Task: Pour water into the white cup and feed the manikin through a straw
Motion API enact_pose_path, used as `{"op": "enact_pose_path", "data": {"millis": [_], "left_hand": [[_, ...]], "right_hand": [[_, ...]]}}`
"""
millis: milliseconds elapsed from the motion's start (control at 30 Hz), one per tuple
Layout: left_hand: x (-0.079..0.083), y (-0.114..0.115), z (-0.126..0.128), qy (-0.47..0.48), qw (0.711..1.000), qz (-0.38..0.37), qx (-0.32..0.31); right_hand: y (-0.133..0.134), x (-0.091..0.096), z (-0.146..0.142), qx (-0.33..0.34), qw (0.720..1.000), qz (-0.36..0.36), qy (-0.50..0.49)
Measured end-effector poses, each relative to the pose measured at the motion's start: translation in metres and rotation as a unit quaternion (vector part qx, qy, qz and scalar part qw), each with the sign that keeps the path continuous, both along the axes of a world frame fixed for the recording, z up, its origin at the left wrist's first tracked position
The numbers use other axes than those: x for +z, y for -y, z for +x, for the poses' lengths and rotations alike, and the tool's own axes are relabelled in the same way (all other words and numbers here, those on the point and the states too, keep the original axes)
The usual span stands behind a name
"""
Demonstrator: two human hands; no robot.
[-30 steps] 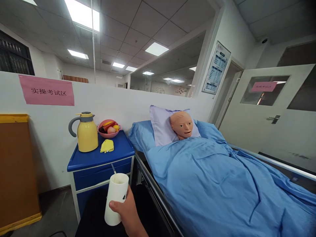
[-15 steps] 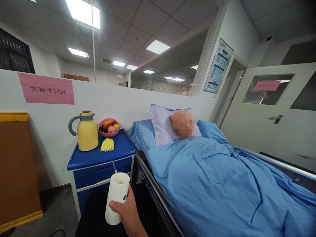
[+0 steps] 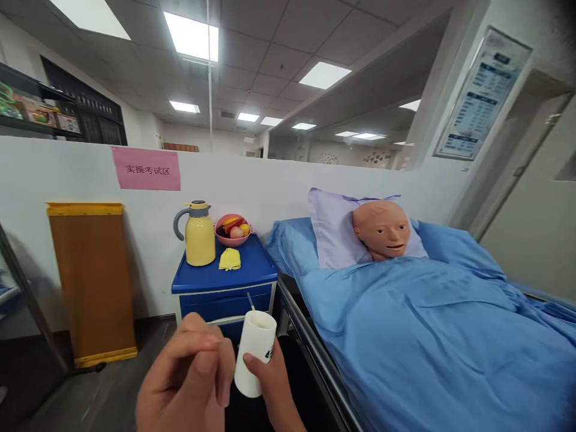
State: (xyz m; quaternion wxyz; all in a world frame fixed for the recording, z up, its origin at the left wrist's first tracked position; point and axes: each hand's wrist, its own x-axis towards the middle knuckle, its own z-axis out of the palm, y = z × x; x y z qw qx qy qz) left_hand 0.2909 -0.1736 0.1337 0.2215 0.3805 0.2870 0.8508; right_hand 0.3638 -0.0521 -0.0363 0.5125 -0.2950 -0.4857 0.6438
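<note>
1. Cup (image 3: 254,351), white and tilted, sits in my right hand (image 3: 275,379), gripped with my thumb across its near side, close to the dark bed rail (image 3: 311,340).
2. A thin straw (image 3: 251,302) shows above the cup's far rim.
3. My left hand (image 3: 180,378) is raised just left of the cup, fingers curled in toward the thumb; whether they pinch anything, I cannot tell.
4. Beyond, on the blue cabinet (image 3: 211,279), stand a yellow jug (image 3: 200,241) and pink bowl (image 3: 233,242).
5. To the right, a mannequin's head (image 3: 382,228) rests on a lilac pillow (image 3: 330,234).
</note>
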Motion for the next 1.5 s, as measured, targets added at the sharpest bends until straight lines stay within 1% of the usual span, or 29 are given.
{"op": "enact_pose_path", "data": {"millis": [67,133,200,267,333,400,533,600,667,767,900,1067,1233,1500], "left_hand": [[0.0,-0.004,0.001,-0.004,0.998,-0.026,-0.054],[-0.004,-0.006,0.003,0.014,0.995,-0.055,-0.084],[-0.009,-0.007,0.004,0.027,0.992,-0.062,-0.104],[-0.012,-0.007,0.005,0.038,0.99,-0.071,-0.118],[-0.013,-0.008,0.006,0.047,0.988,-0.079,-0.128],[-0.012,-0.009,0.008,0.055,0.987,-0.079,-0.13],[-0.009,-0.012,0.012,0.059,0.984,-0.096,-0.134],[-0.008,-0.013,0.014,0.059,0.984,-0.11,-0.129],[-0.007,-0.014,0.016,0.052,0.987,-0.106,-0.111],[-0.007,-0.015,0.019,0.032,0.992,-0.087,-0.087],[-0.006,-0.017,0.023,0.026,0.992,-0.1,-0.078],[-0.005,-0.019,0.023,0.024,0.992,-0.113,-0.056],[-0.005,-0.02,0.022,0.033,0.991,-0.123,-0.043],[-0.009,-0.019,0.024,0.034,0.994,-0.103,-0.004]], "right_hand": [[0.003,-0.003,0.005,-0.009,1.0,-0.001,0.01],[0.004,-0.003,0.013,-0.033,0.999,-0.001,0.034],[0.006,-0.002,0.021,-0.059,0.997,0.0,0.051],[0.007,-0.001,0.029,-0.073,0.996,0.001,0.057],[0.007,-0.001,0.035,-0.064,0.996,0.004,0.063],[0.008,0.0,0.041,-0.058,0.995,0.008,0.075],[0.009,0.002,0.049,-0.075,0.993,0.026,0.088],[0.011,0.005,0.051,-0.063,0.994,0.032,0.084],[0.012,0.007,0.052,-0.051,0.995,0.035,0.08],[0.014,0.011,0.053,-0.053,0.995,0.033,0.077],[0.016,0.014,0.055,-0.054,0.995,0.036,0.081],[0.015,0.012,0.055,-0.039,0.995,0.035,0.084],[0.014,0.009,0.054,-0.039,0.995,0.032,0.081],[0.016,0.007,0.053,-0.035,0.997,0.015,0.071]]}}
